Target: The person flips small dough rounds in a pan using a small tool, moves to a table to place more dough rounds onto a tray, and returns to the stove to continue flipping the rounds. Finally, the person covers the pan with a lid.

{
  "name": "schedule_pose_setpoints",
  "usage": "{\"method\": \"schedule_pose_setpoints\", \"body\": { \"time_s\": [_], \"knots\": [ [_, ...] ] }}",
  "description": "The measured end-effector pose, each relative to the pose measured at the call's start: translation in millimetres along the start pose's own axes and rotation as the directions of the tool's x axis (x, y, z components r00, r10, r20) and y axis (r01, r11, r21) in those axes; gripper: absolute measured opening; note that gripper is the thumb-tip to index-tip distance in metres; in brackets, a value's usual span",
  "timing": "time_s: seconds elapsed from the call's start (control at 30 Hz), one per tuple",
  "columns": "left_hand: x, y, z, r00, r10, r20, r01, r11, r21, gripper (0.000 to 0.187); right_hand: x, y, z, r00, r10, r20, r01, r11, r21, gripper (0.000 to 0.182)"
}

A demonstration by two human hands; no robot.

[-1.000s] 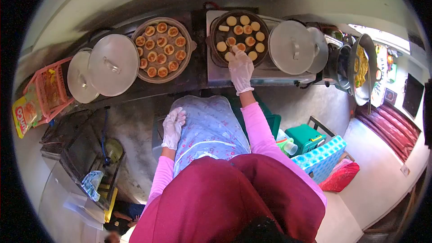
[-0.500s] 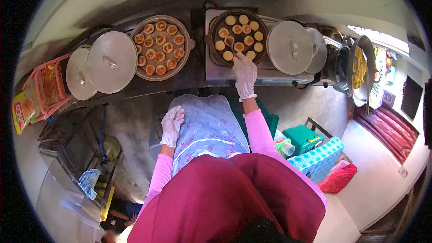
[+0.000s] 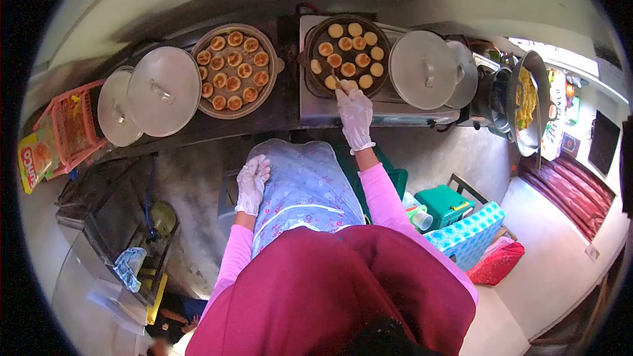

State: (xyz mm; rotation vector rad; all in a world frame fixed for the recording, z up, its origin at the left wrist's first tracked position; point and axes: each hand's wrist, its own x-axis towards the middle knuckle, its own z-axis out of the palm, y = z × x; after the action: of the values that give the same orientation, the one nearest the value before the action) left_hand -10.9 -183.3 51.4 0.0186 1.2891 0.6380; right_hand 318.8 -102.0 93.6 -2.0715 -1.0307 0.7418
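Gloves cover both hands. The right hand (image 3: 355, 113) reaches to the near edge of the dark pan (image 3: 315, 79) on the stove (image 3: 316, 109), fingers pinched on a thin stick whose tip rests among the pale cakes (image 3: 347, 69); what the tip touches is too small to tell. The left hand (image 3: 252, 184) lies loosely curled against the apron (image 3: 306, 188), holding nothing. Left of the stove sits a second pan (image 3: 198, 95) of browner cakes, with lids (image 3: 163, 92) beside it.
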Motion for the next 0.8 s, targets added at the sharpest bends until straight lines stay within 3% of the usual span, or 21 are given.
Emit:
{"method": "schedule_pose_setpoints", "body": {
  "time_s": [0.13, 0.23, 0.27, 0.47, 0.57, 0.67, 0.8],
  "knots": [
    [-5, 1, 4, 1.000, -0.009, -0.009, 0.009, 1.000, -0.003, 0.033, -6, -4, 17, 0.991, -0.130, 0.028, 0.133, 0.964, -0.230, 0.028],
    [-1, -1, 2, 1.000, 0.001, -0.004, -0.001, 1.000, -0.002, 0.033, -7, -9, 17, 0.996, -0.089, -0.010, 0.081, 0.947, -0.312, 0.024],
    [-3, -3, 0, 1.000, -0.002, -0.007, 0.002, 1.000, 0.006, 0.033, -7, -9, 14, 0.995, -0.090, 0.049, 0.102, 0.921, -0.377, 0.027],
    [-3, -5, 3, 1.000, -0.021, -0.007, 0.021, 1.000, -0.006, 0.033, -14, 5, -6, 0.973, -0.225, -0.044, 0.198, 0.920, -0.337, 0.026],
    [-3, -9, 5, 0.999, -0.031, -0.013, 0.031, 0.999, 0.021, 0.034, -6, -17, -13, 0.993, -0.090, 0.075, 0.111, 0.930, -0.350, 0.024],
    [-3, -7, 2, 1.000, -0.018, -0.001, 0.018, 1.000, 0.026, 0.034, 1, -8, -2, 0.992, -0.054, 0.114, 0.103, 0.863, -0.495, 0.022],
    [0, -3, -1, 1.000, 0.016, 0.016, -0.016, 1.000, 0.019, 0.034, 0, -6, -2, 0.987, -0.159, -0.037, 0.127, 0.889, -0.441, 0.023]
  ]
}}
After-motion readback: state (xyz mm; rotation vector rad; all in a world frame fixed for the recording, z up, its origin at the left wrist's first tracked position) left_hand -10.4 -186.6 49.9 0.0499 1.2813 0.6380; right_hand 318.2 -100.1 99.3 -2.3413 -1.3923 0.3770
